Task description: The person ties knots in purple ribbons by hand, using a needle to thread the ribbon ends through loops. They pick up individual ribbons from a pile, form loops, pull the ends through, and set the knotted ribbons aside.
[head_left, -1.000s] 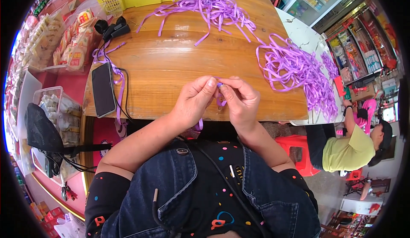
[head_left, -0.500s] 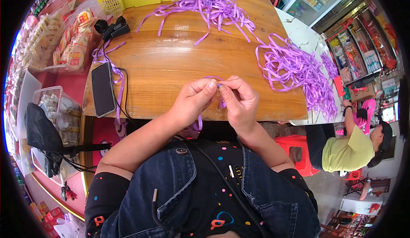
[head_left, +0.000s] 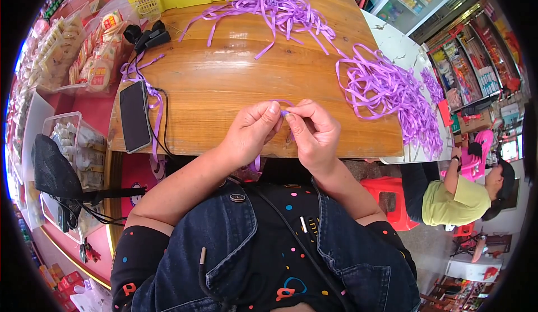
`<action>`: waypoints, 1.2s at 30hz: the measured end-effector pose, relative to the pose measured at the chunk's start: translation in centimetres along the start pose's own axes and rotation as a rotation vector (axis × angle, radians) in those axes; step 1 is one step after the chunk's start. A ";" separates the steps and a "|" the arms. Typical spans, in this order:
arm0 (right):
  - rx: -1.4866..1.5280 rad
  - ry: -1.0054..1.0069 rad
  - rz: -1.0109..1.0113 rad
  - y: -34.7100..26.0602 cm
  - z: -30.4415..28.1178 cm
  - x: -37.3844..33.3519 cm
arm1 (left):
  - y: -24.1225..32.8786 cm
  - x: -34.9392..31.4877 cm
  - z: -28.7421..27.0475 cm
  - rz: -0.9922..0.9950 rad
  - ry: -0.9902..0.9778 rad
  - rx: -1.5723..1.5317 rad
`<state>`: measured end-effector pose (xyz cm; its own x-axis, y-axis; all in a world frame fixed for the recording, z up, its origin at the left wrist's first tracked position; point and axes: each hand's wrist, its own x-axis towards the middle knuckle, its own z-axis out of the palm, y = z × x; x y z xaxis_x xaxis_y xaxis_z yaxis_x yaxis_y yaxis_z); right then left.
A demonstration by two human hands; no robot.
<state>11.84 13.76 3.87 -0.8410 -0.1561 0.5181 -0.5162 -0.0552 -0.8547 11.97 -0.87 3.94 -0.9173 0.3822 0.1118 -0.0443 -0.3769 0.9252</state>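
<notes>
L hand [head_left: 252,128] & R hand [head_left: 317,134] both pinching narrow flat purple ribbon [head_left: 284,112].
Ribbon over glossy brown wood tbl [head_left: 224,85], 6 o'clock side; tangled purple ribbon heap [head_left: 386,88] approx 3 o'clock of hands.

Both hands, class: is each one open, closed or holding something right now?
Left hand: closed, pinching the purple ribbon.
Right hand: closed, also pinching the purple ribbon.
</notes>
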 end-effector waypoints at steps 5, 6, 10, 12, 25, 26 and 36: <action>-0.138 -0.032 -0.054 -0.3 -0.3 0.3 | -0.7 -0.1 -0.5 0.148 0.047 0.203; -0.148 -0.045 -0.059 -0.2 -0.4 0.3 | -0.6 -0.1 -0.5 0.187 0.059 0.286; -0.122 -0.067 -0.058 -0.1 -0.5 0.4 | -0.1 -0.2 -0.4 0.208 0.055 0.354; -0.110 -0.075 -0.056 0.1 -0.5 0.3 | -0.4 -0.2 -0.8 0.146 0.016 0.305; -0.039 -0.063 -0.023 0.5 -0.2 -0.3 | -1.1 -0.3 -0.6 0.149 0.027 0.313; -0.039 -0.063 -0.023 0.5 0.0 -0.3 | -1.2 -0.3 -0.4 0.147 0.019 0.202; 0.101 -0.016 -0.001 0.7 0.3 0.0 | -0.8 0.2 -0.6 -0.083 -0.068 -0.207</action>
<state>11.47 13.46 3.28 -0.8373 -0.1717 0.5190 -0.4975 -0.1542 -0.8536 11.55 -1.02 2.99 -0.8785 0.4726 0.0697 -0.2047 -0.5043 0.8389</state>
